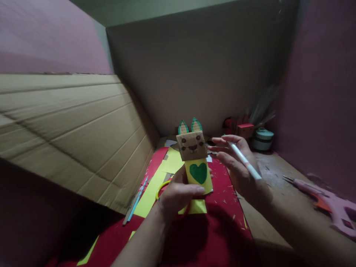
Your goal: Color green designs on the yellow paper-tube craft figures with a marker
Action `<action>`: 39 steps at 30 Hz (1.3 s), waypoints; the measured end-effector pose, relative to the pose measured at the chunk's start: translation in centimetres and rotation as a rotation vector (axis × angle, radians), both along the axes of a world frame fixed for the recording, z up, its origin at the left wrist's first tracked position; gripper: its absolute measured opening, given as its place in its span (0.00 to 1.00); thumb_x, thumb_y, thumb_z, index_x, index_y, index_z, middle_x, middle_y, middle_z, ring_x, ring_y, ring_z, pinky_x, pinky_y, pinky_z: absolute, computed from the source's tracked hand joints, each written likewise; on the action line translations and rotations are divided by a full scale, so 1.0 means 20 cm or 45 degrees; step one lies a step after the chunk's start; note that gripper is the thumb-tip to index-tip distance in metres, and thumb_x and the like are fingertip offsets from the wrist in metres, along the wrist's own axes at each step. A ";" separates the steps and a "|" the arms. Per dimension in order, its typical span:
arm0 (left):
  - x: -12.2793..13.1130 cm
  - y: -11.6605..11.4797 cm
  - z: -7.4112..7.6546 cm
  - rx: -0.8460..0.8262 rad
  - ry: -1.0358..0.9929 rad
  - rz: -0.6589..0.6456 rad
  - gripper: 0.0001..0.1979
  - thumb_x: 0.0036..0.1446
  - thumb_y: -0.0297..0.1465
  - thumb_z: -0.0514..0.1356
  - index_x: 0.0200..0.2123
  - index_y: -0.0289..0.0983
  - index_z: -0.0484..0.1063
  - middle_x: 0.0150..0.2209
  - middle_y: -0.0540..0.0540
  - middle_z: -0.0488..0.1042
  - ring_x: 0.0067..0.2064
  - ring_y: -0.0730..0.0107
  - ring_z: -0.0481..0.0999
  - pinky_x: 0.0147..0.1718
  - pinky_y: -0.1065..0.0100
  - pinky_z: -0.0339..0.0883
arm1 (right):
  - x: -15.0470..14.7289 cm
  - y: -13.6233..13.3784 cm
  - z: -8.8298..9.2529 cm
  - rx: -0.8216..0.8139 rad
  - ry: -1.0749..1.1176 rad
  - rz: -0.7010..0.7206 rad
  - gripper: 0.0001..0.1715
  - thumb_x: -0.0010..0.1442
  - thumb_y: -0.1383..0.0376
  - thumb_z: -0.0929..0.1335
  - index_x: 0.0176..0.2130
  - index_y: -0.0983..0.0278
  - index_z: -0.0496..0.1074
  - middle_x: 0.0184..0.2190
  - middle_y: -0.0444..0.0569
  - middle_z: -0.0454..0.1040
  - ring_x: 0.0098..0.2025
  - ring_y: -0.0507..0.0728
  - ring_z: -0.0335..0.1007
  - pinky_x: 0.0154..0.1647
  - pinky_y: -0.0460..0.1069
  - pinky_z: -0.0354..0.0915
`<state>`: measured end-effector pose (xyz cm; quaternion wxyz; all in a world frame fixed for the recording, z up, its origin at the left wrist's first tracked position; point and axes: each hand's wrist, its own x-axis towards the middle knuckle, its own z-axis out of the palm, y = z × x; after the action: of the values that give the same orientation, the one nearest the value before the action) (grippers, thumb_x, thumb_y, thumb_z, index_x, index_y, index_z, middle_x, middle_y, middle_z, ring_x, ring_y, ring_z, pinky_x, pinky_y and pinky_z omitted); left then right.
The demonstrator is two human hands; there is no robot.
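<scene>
My left hand (178, 194) is wrapped round the yellow body of a paper animal puppet (191, 146), holding it upright. The puppet has a brown cardboard head with a drawn face, two pointed ears edged in green, and a green heart on its front. To its right, my right hand (236, 159) holds a white marker (244, 161) slantwise across the palm, its fingers stretched toward the puppet's head. A small gap seems to part those fingertips from the head. Behind my left hand, scissors with a yellow handle (161, 189) are partly hidden.
Yellow paper (151, 191) and a light blue pencil (138, 198) lie on the red surface (222, 226), with scattered scraps. A pink glue gun (328, 204) rests at right. Behind is a teal-lidded container (263, 139). A large cardboard sheet (83, 133) leans at left.
</scene>
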<state>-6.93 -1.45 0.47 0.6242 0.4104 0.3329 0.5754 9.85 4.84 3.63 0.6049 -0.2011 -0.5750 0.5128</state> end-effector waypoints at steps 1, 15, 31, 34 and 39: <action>0.00 0.01 0.00 0.011 0.010 -0.004 0.31 0.32 0.29 0.79 0.45 0.36 0.81 0.37 0.44 0.81 0.36 0.63 0.78 0.36 0.62 0.73 | 0.00 0.00 0.01 -0.016 -0.016 0.026 0.31 0.53 0.52 0.81 0.50 0.52 0.67 0.56 0.47 0.74 0.54 0.63 0.76 0.57 0.62 0.70; 0.01 0.02 0.01 0.130 0.255 -0.089 0.29 0.33 0.27 0.81 0.44 0.35 0.81 0.38 0.43 0.81 0.40 0.60 0.77 0.39 0.63 0.72 | 0.01 0.06 0.11 -0.114 -0.076 0.320 0.46 0.44 0.56 0.83 0.54 0.55 0.61 0.43 0.49 0.78 0.49 0.65 0.78 0.51 0.62 0.73; 0.06 0.10 0.15 0.241 0.248 0.000 0.25 0.32 0.24 0.74 0.41 0.34 0.84 0.38 0.41 0.84 0.38 0.61 0.80 0.39 0.65 0.73 | 0.04 0.15 0.34 0.330 0.006 0.141 0.27 0.52 0.55 0.78 0.48 0.55 0.68 0.57 0.51 0.76 0.56 0.64 0.72 0.59 0.61 0.66; 0.11 0.14 0.15 0.240 0.278 -0.046 0.25 0.29 0.24 0.74 0.39 0.34 0.85 0.36 0.42 0.83 0.35 0.63 0.79 0.35 0.66 0.72 | 0.03 0.17 0.34 0.400 -0.006 0.071 0.29 0.52 0.55 0.78 0.49 0.55 0.67 0.53 0.50 0.76 0.51 0.63 0.72 0.55 0.60 0.68; 0.20 0.17 0.09 0.237 0.265 0.032 0.21 0.32 0.25 0.73 0.37 0.37 0.83 0.34 0.46 0.81 0.34 0.64 0.78 0.36 0.64 0.73 | -0.02 0.19 0.30 0.475 0.002 -0.056 0.26 0.52 0.57 0.77 0.47 0.55 0.66 0.45 0.48 0.76 0.43 0.61 0.73 0.50 0.58 0.69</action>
<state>-2.88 1.99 2.35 0.5384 0.5199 0.3463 0.5657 9.52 8.62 9.55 0.6433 -0.0974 -0.6551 0.3840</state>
